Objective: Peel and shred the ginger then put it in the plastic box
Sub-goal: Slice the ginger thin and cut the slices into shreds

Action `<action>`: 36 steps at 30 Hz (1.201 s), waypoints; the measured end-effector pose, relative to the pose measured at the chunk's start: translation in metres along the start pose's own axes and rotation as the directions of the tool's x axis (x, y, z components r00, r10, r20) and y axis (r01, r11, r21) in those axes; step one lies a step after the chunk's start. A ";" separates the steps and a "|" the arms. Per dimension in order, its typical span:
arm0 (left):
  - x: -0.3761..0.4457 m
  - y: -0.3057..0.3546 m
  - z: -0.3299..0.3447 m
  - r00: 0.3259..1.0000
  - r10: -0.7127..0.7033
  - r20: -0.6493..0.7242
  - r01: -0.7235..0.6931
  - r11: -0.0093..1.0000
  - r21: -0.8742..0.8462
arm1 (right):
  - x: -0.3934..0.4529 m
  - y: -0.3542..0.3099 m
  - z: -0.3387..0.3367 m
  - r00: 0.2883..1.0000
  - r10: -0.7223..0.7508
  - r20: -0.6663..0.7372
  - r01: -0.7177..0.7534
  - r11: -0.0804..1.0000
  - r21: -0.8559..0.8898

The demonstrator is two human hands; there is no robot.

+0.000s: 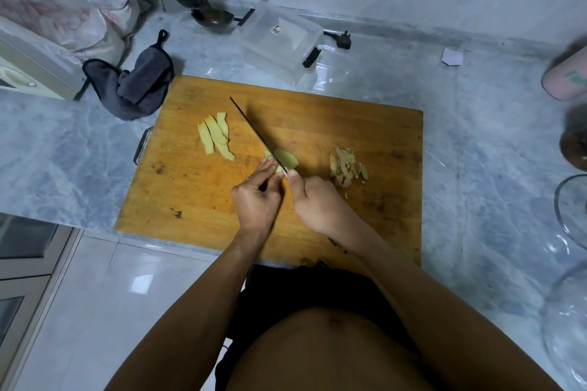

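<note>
- Far left, a grey cloth lay crumpled on the desk, just beside the cutting board.
- On the board's left part, three flat ginger slices waited side by side, peeled and not yet cut into shreds.
- Moving in: the left hand had its fingertips pinned on the ginger piece, fingers curled to hold it down against the board.
- Right against them, the knife ran diagonally across the piece, tip pointing up-left, edge down on the ginger.
- The right hand was clenched round the handle, thumb stretched along it, forearm angling in from lower right.
- Further right sat a heap of peelings, so peeling looked finished.
- Behind the board, the plastic box stood on the desk, apparently with nothing in it yet.
- Verdict: slicing was under way, while shredding and boxing were all still to come.
</note>
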State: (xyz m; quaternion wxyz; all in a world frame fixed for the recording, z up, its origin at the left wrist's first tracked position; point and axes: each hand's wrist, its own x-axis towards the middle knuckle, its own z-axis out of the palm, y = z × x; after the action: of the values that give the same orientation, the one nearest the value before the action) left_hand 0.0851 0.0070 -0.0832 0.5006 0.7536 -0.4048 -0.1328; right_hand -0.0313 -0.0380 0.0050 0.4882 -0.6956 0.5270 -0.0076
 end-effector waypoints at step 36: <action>0.001 -0.002 -0.001 0.998 0.065 0.006 -0.065 0.997 0.041 | -0.039 -0.003 -0.028 0.997 0.024 0.068 -0.022 0.999 -0.028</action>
State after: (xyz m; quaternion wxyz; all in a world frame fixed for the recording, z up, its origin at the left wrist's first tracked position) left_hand 0.0870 0.0073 -0.0844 0.4881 0.7500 -0.4328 -0.1096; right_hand -0.0609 -0.0281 0.0411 0.4965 -0.6959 0.5180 0.0291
